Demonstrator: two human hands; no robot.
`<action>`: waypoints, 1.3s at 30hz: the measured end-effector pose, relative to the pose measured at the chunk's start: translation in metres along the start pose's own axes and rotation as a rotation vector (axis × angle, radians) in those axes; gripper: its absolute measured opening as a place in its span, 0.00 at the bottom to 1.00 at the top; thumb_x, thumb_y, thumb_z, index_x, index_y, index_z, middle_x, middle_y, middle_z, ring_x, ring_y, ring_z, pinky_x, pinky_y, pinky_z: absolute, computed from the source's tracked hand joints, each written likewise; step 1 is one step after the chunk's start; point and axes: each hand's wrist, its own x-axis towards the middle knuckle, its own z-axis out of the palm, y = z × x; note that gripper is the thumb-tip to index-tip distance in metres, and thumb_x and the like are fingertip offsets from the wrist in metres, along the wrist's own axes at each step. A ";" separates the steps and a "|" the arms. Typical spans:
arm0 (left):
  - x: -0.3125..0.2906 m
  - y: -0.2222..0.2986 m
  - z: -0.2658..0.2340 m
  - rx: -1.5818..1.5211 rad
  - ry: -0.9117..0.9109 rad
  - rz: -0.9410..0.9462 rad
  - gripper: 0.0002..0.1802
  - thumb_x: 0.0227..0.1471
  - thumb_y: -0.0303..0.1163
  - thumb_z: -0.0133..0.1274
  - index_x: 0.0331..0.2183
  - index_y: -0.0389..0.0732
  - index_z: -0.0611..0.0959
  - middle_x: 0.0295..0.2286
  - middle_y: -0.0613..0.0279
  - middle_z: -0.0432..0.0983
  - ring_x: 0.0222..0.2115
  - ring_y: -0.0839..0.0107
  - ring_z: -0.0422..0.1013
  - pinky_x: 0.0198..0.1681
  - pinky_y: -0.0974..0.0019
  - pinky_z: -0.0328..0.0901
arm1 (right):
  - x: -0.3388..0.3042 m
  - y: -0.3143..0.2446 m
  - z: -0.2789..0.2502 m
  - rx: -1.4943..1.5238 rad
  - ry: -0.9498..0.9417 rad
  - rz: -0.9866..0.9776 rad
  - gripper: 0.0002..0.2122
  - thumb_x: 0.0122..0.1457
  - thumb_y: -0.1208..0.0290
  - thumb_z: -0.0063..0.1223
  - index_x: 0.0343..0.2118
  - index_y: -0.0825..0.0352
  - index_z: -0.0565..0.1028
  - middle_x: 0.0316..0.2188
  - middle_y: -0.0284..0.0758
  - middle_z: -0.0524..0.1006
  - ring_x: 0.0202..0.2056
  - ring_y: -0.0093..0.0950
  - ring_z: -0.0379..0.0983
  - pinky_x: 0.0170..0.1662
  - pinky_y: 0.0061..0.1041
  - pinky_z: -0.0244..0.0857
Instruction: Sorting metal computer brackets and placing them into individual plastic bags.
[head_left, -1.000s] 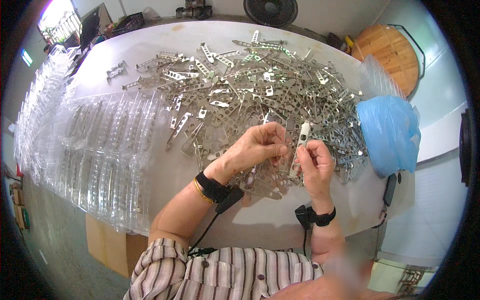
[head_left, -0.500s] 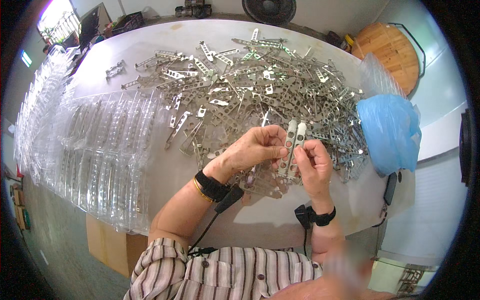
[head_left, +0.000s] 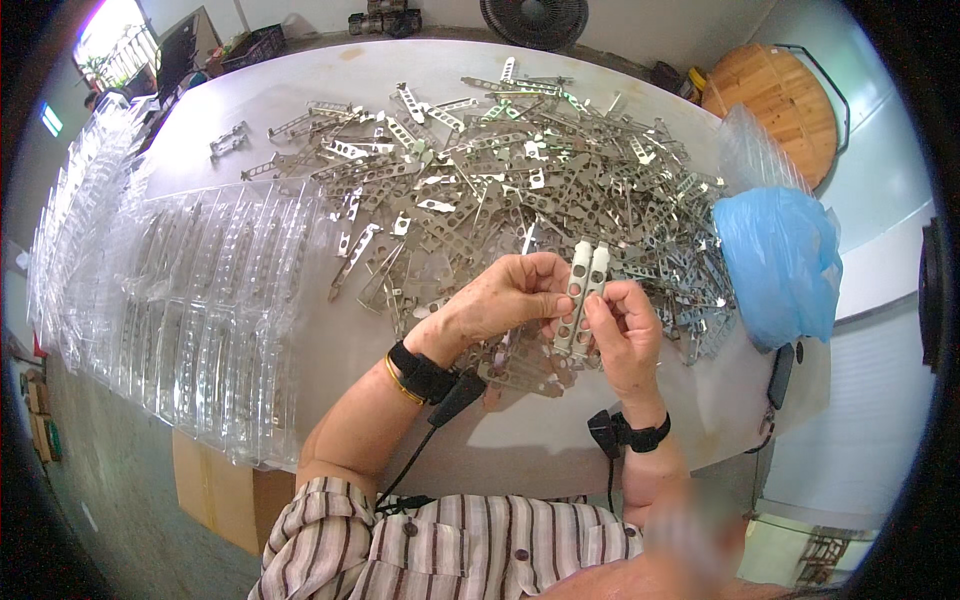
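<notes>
Two flat metal brackets with round holes are held upright side by side over the near edge of the pile. My left hand [head_left: 512, 297] pinches the left bracket [head_left: 579, 268] between thumb and fingers. The right bracket [head_left: 598, 266] is gripped by my right hand [head_left: 627, 325], its thumb lying on the front face. Behind and around both hands spreads a large heap of similar loose metal brackets [head_left: 470, 190]. The lower ends of the held brackets overlap the heap from this angle.
Clear plastic trays [head_left: 215, 310] filled with brackets lie at the left, beside a stack of trays [head_left: 85, 220]. A blue plastic bag [head_left: 778, 265] sits at the right edge of the white table [head_left: 400, 440]. More clear trays [head_left: 762, 150] stand behind it. A cardboard box [head_left: 235, 490] is below the table's left side.
Hardly anything differs. Both hands keep their hold on the two brackets, which have tilted very slightly.
</notes>
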 end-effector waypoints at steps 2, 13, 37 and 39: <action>0.001 -0.002 -0.002 -0.015 -0.013 0.003 0.05 0.60 0.30 0.58 0.36 0.40 0.79 0.28 0.72 0.76 0.27 0.82 0.73 0.33 0.75 0.70 | 0.000 0.000 0.000 -0.002 -0.006 -0.015 0.04 0.66 0.73 0.53 0.35 0.65 0.72 0.23 0.24 0.76 0.22 0.09 0.68 0.24 0.14 0.62; -0.001 0.001 -0.001 0.027 -0.001 -0.012 0.05 0.60 0.30 0.58 0.36 0.40 0.79 0.27 0.72 0.76 0.27 0.82 0.73 0.33 0.75 0.70 | -0.001 -0.001 0.001 -0.002 -0.003 -0.007 0.04 0.66 0.73 0.53 0.35 0.65 0.72 0.24 0.25 0.76 0.23 0.10 0.69 0.25 0.14 0.63; 0.000 0.000 0.006 0.103 0.113 -0.081 0.08 0.59 0.33 0.60 0.38 0.39 0.83 0.28 0.68 0.80 0.25 0.81 0.75 0.28 0.75 0.70 | 0.003 0.005 0.001 -0.074 -0.003 0.111 0.07 0.68 0.69 0.52 0.38 0.67 0.75 0.25 0.24 0.74 0.26 0.13 0.67 0.29 0.17 0.63; 0.000 0.001 0.007 0.119 0.136 -0.097 0.08 0.59 0.33 0.60 0.37 0.38 0.83 0.28 0.68 0.80 0.25 0.81 0.74 0.28 0.75 0.70 | 0.004 0.006 0.000 -0.011 0.012 0.116 0.07 0.68 0.69 0.52 0.38 0.67 0.75 0.26 0.24 0.74 0.27 0.14 0.67 0.30 0.17 0.63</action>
